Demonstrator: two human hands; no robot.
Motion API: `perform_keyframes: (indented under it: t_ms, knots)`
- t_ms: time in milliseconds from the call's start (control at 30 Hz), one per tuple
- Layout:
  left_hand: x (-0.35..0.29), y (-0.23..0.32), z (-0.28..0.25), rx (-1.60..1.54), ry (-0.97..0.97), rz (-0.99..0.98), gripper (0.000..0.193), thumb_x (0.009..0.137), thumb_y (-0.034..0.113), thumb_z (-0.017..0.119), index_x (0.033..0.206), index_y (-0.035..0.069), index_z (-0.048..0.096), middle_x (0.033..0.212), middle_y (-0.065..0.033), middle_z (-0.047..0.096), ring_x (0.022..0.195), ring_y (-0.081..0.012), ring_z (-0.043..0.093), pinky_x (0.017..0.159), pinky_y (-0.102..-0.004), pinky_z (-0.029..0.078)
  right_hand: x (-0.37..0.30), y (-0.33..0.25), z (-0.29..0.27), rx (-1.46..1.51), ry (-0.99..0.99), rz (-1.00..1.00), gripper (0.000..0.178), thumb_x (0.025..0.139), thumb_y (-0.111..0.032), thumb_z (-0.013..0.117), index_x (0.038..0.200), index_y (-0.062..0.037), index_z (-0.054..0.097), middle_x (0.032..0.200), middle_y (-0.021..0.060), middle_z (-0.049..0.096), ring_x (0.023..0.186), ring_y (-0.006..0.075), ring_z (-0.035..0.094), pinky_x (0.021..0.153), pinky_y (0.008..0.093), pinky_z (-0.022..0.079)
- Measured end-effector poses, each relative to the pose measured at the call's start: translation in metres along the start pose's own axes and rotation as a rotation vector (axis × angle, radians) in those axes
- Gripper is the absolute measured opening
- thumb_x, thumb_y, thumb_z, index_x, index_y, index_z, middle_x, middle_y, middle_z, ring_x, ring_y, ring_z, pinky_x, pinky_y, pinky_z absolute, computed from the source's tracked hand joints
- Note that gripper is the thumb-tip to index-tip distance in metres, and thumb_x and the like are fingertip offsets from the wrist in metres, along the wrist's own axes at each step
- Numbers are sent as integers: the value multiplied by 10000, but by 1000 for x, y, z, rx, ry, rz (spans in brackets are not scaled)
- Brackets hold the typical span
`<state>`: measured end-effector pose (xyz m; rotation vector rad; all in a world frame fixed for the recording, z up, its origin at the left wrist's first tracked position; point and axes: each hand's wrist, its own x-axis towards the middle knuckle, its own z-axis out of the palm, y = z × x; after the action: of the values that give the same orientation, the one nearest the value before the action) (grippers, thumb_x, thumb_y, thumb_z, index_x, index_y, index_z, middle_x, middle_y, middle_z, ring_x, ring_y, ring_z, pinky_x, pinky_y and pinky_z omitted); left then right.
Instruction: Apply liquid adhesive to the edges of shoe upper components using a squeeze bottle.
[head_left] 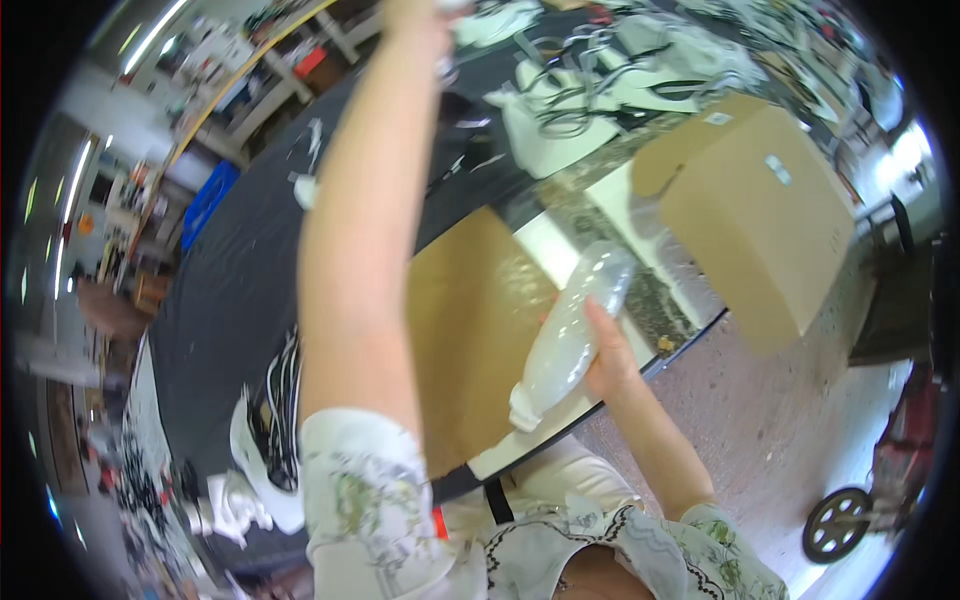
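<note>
My right hand (612,360) is closed around a long white bundle (570,335) in shiny clear plastic, its thumb lying along the near side. The bundle is tilted above a brown cardboard sheet (470,330) and the table's near edge; what is inside cannot be made out. Far across the table reaches my left arm, with my left hand (425,25) blurred and partly cut off at the top edge. Something whitish is by its fingers, but whether it is held is unclear. Beyond the bundle lie white curved pieces with dark cords (560,115).
An upturned-looking cardboard box (755,210) stands at the right table edge. Black cloth (245,270) covers the table's left side, with white pieces and black-and-white cords (280,410) on it. A dark wheel (837,525) stands on the floor at lower right.
</note>
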<state>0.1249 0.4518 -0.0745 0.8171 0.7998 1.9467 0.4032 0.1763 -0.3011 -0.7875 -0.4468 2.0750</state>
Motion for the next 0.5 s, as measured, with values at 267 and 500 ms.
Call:
perform_keyframes:
  t_ms: [267, 500]
  knots:
    - [-273, -10, -142, 1372, 241, 353, 609, 826, 298, 564, 1270, -71, 368, 1266, -275, 434, 1196, -394, 410, 1015, -423, 320, -3, -21, 3, 28, -49, 44, 597, 896, -421, 506, 1317, -30, 344, 1259, 128, 463, 1158, 316, 467, 951, 465, 414]
    - [-521, 148, -279, 1556, 962, 220, 382, 843, 204, 586, 1159, -1, 522, 1100, -197, 571, 986, -321, 574, 827, -364, 462, -16, 5, -1, -151, -74, 43, 602, 891, -432, 513, 1310, -24, 366, 1268, 123, 457, 1174, 291, 458, 961, 424, 403]
